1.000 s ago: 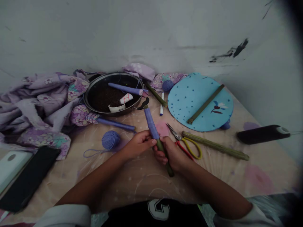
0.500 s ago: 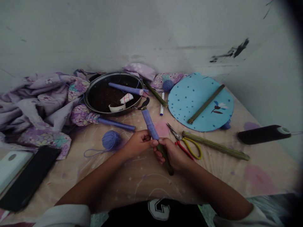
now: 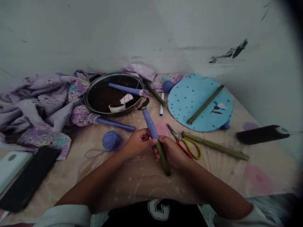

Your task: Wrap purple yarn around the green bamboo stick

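Note:
A green stick (image 3: 163, 157) slants between my hands, its upper part covered in a purple wrapping (image 3: 150, 123). My left hand (image 3: 139, 141) grips it from the left near the lower end of the wrapping, thumb on top. From the right, my right hand (image 3: 171, 149) closes on the stick at the same place, with its fingertips showing beneath. The bare lower end points toward me. Just right of my right hand lie scissors (image 3: 188, 145) with red and yellow handles. A ball of purple yarn (image 3: 111, 140) with a loose tail rests left of my left hand.
Behind my hands stands a black pan (image 3: 101, 110) holding soil, a white cup piece (image 3: 117, 108) and a purple-wrapped stick (image 3: 125, 89). A marker (image 3: 162, 105), a blue round board (image 3: 182, 101), a green stick (image 3: 217, 147) and a dark spool (image 3: 260, 135) lie rightward. A phone (image 3: 29, 179) lies left.
The lower end of the held stick has swung slightly left, and my right fingers have shifted a little around it. Both hands keep their grip.

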Available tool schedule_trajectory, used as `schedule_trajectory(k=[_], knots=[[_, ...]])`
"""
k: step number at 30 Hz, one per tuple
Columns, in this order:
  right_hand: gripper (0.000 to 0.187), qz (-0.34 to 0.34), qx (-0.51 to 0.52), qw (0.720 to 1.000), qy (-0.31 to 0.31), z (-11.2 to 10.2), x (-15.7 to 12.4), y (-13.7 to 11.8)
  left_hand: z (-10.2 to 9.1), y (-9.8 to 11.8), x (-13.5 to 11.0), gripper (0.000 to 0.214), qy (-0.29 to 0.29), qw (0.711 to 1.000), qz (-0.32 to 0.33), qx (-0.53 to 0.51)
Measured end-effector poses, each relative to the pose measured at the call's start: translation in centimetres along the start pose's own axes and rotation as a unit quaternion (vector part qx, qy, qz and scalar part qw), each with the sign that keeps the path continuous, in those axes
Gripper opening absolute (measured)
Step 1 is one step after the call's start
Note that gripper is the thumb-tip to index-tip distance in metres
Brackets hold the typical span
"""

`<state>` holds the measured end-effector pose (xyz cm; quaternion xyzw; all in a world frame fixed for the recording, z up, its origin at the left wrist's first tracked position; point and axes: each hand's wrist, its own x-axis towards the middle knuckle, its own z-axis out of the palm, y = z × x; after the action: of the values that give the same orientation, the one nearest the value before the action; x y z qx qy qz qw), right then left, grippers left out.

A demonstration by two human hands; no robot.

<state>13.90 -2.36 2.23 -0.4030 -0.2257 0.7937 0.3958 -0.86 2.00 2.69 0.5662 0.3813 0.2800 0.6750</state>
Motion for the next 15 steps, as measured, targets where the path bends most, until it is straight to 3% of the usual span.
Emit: schedule_trajectory(k=[9,12,15], knots=[[0.025,0.091,0.089,0.989,-0.071,-0.68,-0.03,-0.22,0.31,-0.15,-0.44,0.037,-0.068,0.995,0.02,-0.069],[0.022,0.063,0.081,0.992,-0.07,-0.71,0.12,-0.15,0.29,0.01,-0.54,0.033,-0.08,0.993,-0.007,-0.083],[0.017,0.019,0.064,0.996,-0.057,-0.42,0.18,-0.08,0.24,0.16,-0.45,0.032,-0.048,0.997,-0.015,-0.064]])
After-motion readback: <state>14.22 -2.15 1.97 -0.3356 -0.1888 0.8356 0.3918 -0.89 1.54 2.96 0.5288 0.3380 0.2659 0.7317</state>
